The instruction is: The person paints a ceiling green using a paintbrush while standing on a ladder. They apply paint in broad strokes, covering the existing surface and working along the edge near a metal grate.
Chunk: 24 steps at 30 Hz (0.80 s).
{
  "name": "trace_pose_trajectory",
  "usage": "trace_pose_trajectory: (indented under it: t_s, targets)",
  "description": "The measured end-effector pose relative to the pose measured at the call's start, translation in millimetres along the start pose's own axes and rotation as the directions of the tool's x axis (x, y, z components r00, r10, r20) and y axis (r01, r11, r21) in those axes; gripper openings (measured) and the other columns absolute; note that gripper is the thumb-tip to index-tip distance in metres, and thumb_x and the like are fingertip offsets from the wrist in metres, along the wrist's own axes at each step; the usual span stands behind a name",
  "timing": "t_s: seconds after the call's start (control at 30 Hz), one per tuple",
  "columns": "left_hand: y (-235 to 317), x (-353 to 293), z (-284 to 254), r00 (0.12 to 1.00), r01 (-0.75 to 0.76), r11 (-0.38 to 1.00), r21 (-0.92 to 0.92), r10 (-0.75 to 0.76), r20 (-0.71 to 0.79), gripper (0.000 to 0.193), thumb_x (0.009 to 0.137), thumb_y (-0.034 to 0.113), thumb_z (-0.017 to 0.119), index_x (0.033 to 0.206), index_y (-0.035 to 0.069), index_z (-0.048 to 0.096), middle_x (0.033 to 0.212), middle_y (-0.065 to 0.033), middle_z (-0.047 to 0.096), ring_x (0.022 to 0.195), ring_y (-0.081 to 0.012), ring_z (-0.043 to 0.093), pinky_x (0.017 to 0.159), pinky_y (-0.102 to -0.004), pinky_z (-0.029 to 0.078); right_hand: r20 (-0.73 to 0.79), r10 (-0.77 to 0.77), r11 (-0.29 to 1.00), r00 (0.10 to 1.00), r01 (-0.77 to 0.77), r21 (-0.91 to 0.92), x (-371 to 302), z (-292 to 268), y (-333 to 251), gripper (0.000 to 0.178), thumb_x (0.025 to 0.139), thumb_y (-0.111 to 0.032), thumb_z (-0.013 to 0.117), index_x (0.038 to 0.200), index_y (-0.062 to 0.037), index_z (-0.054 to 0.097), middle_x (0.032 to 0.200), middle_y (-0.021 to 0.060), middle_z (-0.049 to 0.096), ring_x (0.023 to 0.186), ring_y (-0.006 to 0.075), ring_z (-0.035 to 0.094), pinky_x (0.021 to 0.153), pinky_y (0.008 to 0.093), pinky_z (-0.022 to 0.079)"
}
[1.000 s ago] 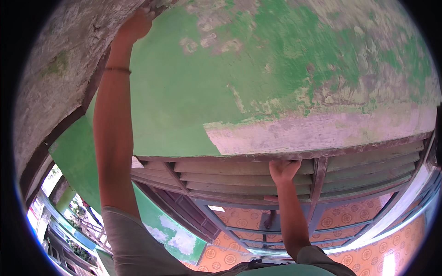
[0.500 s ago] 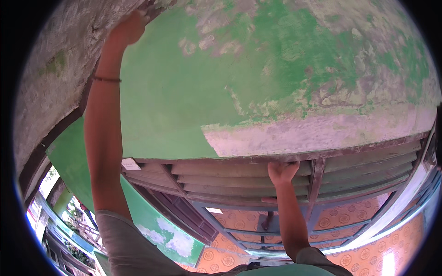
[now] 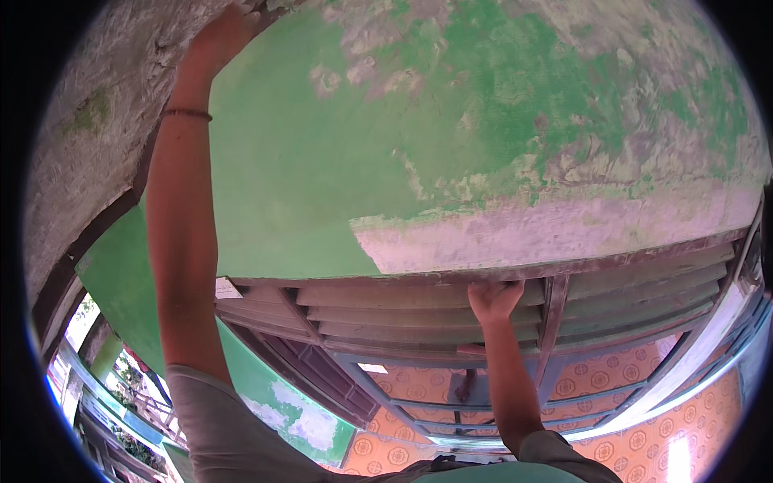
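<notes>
My left hand (image 3: 221, 40) is raised to the top of the green wall (image 3: 290, 161), beside the dark edging along the ceiling. Its fingers are curled and partly hidden at the picture's edge; whatever they hold cannot be made out. A thin dark band circles that wrist. Lower down, my right hand (image 3: 493, 301) grips the brown wooden frame (image 3: 427, 279) over the louvred vent, fingers hooked at its edge. Smooth green paint covers the wall's left part, while its right side is patchy, with bare grey plaster and a pale pinkish strip (image 3: 483, 241) above the frame.
Grey-brown louvre slats (image 3: 403, 314) are set between upright posts (image 3: 552, 314). Below lie blue window bars (image 3: 596, 410) and an orange patterned tile floor (image 3: 386, 455). Rough ceiling (image 3: 97, 121) slopes at upper left. A small white card (image 3: 229, 288) sits at the frame's left end.
My left hand and forearm have shifted slightly upward along the wall's top edge. My right hand keeps its grip on the frame.
</notes>
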State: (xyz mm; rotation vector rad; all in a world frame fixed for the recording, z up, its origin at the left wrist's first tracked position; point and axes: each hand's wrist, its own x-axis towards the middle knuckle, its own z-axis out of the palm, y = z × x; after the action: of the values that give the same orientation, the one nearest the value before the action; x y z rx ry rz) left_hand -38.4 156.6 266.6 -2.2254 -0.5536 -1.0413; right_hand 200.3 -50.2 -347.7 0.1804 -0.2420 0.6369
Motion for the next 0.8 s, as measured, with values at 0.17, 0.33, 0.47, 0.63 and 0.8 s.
trace_pose_trajectory:
  t_s: [0.17, 0.33, 0.47, 0.63, 0.8]
  targets:
    - [91.4, -33.1, -15.6, 0.992, -0.066, 0.977, 0.204, 0.086, -0.091, 0.048, 0.100, 0.033, 0.053, 0.134, -0.001, 0.060, 0.129, -0.0281, 0.065, 0.117, -0.0433, 0.065, 0.102, -0.0486, 0.049, -0.075, -0.075, 0.997, 0.994, 0.074, -0.019, 5.7, 14.5, -5.5, 0.049, 0.098, -0.051, 0.048, 0.135, -0.0216, 0.061, 0.134, -0.0037, 0.063, 0.122, 0.0210, 0.059, 0.095, 0.0400, 0.049]
    - [73.7, -35.8, -21.1, 0.995, -0.045, 0.997, -0.066, 0.039, -0.095, 0.043, 0.105, 0.027, 0.049, 0.132, -0.003, 0.062, 0.132, -0.0291, 0.063, 0.117, -0.0454, 0.063, 0.100, -0.0500, 0.051, -0.083, -0.043, 0.999, 0.996, 0.040, -0.035, 3.1, 3.8, -4.8, 0.047, 0.098, -0.050, 0.049, 0.133, -0.0208, 0.062, 0.131, -0.0037, 0.064, 0.121, 0.0210, 0.059, 0.098, 0.0407, 0.049]
    - [64.7, -24.5, -6.8, 0.982, -0.073, 0.994, 0.076, 0.085, -0.170, 0.044, 0.104, 0.028, 0.050, 0.130, -0.004, 0.063, 0.129, -0.0279, 0.065, 0.115, -0.0444, 0.065, 0.100, -0.0499, 0.050, -0.040, -0.051, 0.999, 0.998, 0.051, -0.008, -1.2, 21.0, 1.2, 0.048, 0.098, -0.049, 0.049, 0.133, -0.0193, 0.062, 0.132, -0.0028, 0.064, 0.121, 0.0220, 0.060, 0.098, 0.0415, 0.050]
    - [31.7, 0.8, 0.6, 0.995, -0.103, 0.994, -0.036, 0.103, 0.005, 0.048, 0.103, 0.038, 0.051, 0.129, 0.001, 0.065, 0.133, -0.0236, 0.063, 0.120, -0.0396, 0.062, 0.104, -0.0464, 0.049, -0.033, -0.044, 0.998, 0.998, 0.046, 0.039, -3.2, 21.7, -3.6, 0.049, 0.098, -0.049, 0.049, 0.134, -0.0184, 0.063, 0.134, -0.0011, 0.064, 0.124, 0.0237, 0.059, 0.102, 0.0441, 0.048]
    - [44.4, 2.7, -1.5, 0.996, -0.076, 0.997, 0.024, 0.077, -0.048, 0.047, 0.102, 0.037, 0.051, 0.128, 0.001, 0.065, 0.131, -0.0233, 0.064, 0.118, -0.0394, 0.063, 0.102, -0.0461, 0.049, -0.083, -0.078, 0.997, 0.994, 0.077, -0.015, -9.1, 32.3, 2.6, 0.048, 0.099, -0.049, 0.049, 0.134, -0.0189, 0.061, 0.133, -0.0012, 0.063, 0.123, 0.0232, 0.058, 0.102, 0.0427, 0.046]
